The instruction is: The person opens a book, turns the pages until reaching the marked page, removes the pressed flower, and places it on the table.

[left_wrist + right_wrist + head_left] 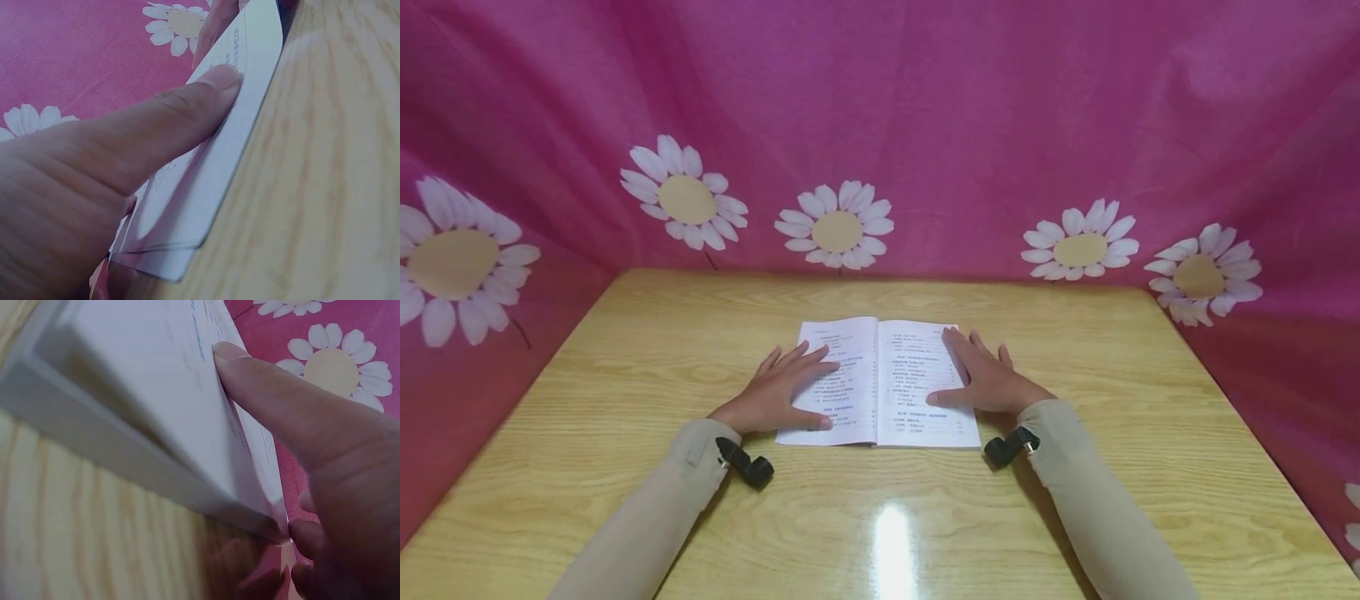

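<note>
White pages, pale wood: hands spread at both outer edges

Note open book (880, 383) laid flat near the middle of wooden tabletop (1165, 433), spine pointing away from the person. Wide runs of grain to left and right of the pages, a shallower strip between far edge and magenta cloth (925, 125), a deeper stretch on the near side with white glare (892, 550).

Find left hand (775, 396) spread across outer edge of left page (853, 392), fingers fanned, thumb reaching inward just above near edge. In left wrist view, see same thumb laid against the paper, close to the margin.

Find right hand (988, 383) spread at outer edge of right page (917, 371), forefinger near far corner, thumb pointing in over the print. In right wrist view, see narrow shadowed gap along book's edge, beneath the top paper. Cannot tell there whether other fingers reach under the outer edge or only touch it.

Between the thumbs, spine and inner print uncovered. Note right black wrist device (1007, 450) just beside near right corner; left black wrist device (752, 468) below and outside near left corner.
</note>
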Demonstrator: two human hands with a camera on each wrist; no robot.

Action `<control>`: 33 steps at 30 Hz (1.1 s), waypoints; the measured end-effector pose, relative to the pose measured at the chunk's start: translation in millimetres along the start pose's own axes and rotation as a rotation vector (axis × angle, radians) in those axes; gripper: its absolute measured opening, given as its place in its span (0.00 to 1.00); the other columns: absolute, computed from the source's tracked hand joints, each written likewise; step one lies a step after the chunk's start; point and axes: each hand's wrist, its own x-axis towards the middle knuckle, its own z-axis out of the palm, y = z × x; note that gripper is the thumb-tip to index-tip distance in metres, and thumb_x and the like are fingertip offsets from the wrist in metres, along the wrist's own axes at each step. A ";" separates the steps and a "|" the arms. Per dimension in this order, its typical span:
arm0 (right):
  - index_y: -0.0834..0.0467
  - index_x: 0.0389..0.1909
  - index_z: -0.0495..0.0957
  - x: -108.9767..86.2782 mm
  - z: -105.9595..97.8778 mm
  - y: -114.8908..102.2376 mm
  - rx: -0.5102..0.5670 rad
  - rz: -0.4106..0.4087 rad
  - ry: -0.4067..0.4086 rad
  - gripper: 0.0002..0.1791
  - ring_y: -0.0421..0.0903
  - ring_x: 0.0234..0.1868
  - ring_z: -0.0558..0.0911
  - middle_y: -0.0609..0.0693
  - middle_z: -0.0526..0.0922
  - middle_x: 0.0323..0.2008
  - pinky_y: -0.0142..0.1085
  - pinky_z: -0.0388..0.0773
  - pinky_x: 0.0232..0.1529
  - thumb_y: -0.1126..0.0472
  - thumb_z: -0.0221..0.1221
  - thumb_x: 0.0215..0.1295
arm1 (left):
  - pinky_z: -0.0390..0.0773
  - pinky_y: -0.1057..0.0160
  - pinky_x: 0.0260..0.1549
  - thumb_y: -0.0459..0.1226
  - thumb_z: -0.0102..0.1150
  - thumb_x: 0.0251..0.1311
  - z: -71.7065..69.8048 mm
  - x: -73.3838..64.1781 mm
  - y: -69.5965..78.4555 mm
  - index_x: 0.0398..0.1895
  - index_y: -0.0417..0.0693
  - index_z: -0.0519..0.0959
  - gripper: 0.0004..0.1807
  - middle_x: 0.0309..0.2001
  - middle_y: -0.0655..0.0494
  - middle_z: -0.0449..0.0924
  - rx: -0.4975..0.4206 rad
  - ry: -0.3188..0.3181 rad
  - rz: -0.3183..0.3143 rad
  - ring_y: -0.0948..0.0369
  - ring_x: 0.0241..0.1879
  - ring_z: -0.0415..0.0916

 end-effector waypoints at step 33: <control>0.46 0.76 0.45 -4.6 -4.5 -6.6 0.719 -0.060 0.051 0.50 0.53 0.63 0.72 0.44 0.57 0.73 0.49 0.75 0.56 0.42 0.64 0.60 | 0.29 0.43 0.69 0.69 0.60 0.47 -1.3 -1.2 2.1 0.73 0.62 0.59 0.50 0.77 0.58 0.46 0.008 0.013 0.019 0.52 0.76 0.34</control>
